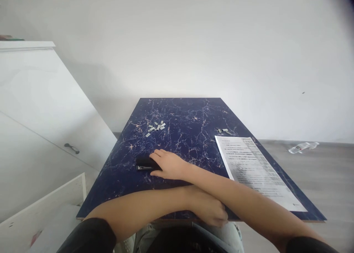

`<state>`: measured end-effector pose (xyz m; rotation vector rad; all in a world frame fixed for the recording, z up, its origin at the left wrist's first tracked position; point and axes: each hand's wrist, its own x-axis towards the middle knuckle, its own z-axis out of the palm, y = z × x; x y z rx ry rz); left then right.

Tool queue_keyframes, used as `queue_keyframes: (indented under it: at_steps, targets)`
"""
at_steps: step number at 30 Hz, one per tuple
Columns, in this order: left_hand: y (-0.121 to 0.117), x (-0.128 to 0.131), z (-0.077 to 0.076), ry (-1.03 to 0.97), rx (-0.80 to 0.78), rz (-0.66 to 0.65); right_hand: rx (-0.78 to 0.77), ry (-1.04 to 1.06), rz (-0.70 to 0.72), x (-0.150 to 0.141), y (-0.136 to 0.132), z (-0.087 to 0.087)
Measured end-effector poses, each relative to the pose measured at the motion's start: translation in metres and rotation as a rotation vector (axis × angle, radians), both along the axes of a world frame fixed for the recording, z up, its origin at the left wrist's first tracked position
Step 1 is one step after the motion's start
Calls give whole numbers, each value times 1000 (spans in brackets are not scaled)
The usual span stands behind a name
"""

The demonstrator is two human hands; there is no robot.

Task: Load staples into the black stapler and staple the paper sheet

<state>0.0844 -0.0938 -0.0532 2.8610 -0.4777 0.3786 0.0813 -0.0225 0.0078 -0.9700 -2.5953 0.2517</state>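
On the blue marbled table (182,127), my right hand (169,165) is wrapped round the rear end of a black stapler (143,161), fingers over its top and thumb along its near side. The stapler's front end points left, and my palm hides the rest of it. My left hand (210,208) rests at the table's near edge, its fingers curled in, with nothing visible in it. My right forearm crosses over my left wrist. A printed sheet of paper (249,164) lies flat at the right side.
Several staple strips (156,127) lie scattered beyond the stapler. A few more strips (222,130) are by the paper's far edge. A white cabinet (33,98) stands at left, and a clear plastic piece (302,147) lies on the floor at right. A wall rises behind the table.
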Motion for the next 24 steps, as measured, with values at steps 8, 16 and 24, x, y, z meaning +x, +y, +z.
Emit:
queue_keyframes:
  at_steps: [8,16,24]
  targets:
    - [5,1,7,62,-14,-160,-81,1,-45,-10,2,-4]
    - [-3,-5,12,95,-26,77,-134,207,-380,73,23,8]
    - [-6,-7,22,154,8,133,-175,215,-552,150,26,-11]
